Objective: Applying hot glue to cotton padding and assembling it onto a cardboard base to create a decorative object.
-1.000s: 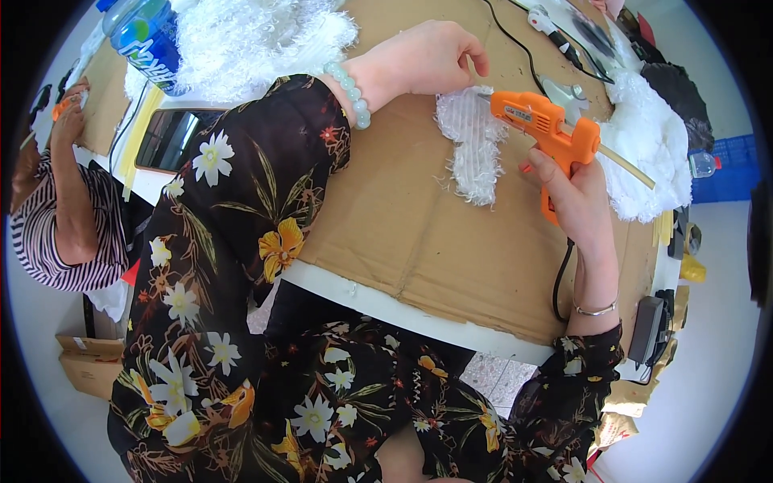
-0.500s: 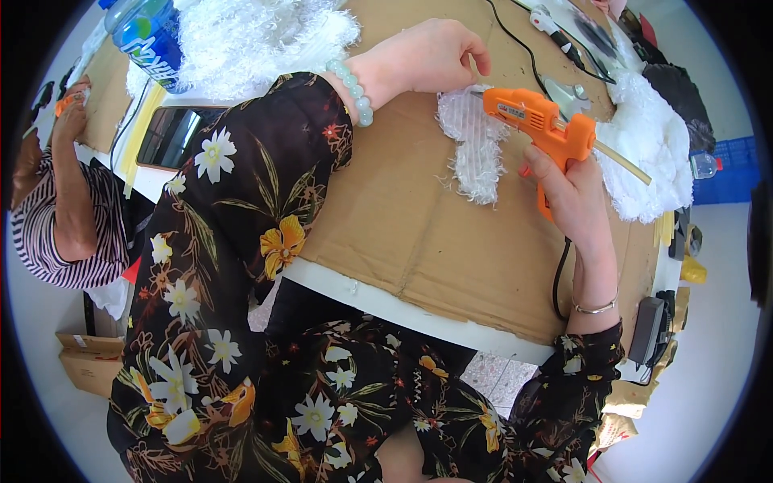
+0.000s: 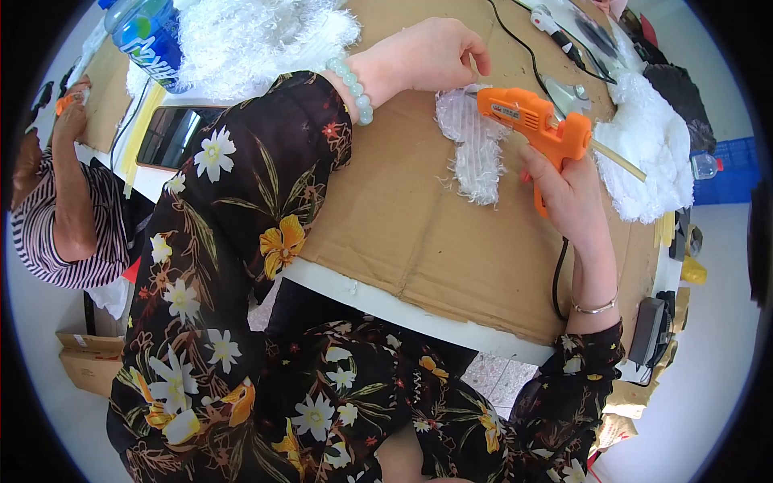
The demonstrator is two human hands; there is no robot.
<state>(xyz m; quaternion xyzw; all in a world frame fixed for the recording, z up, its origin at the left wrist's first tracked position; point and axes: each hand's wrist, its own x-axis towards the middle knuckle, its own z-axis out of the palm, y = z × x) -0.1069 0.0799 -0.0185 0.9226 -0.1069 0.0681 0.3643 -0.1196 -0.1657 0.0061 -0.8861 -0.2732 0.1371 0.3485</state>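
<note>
My right hand (image 3: 568,193) is wrapped round the handle of an orange hot glue gun (image 3: 527,113), a finger near its red trigger. A pale glue stick (image 3: 618,161) pokes out of the gun's back. The nozzle points left, over the upper part of a white, fringed, ribbed fabric piece (image 3: 477,165) lying on the cardboard. My left hand (image 3: 435,55) is bent over at the fabric's far end, its fingers curled. Whatever those fingertips hold, if anything, is hidden.
Cardboard (image 3: 378,233) covers the table. White shaggy fabric (image 3: 250,48) is heaped at back left, and more (image 3: 644,153) at right. A phone (image 3: 179,137) and a blue bottle (image 3: 149,44) are at left. A black cord (image 3: 561,282) hangs below the gun. Another person (image 3: 68,201) sits far left.
The glue gun and my right hand have shifted slightly left, with the nozzle further over the fabric's upper part. My left hand has stayed nearly still.
</note>
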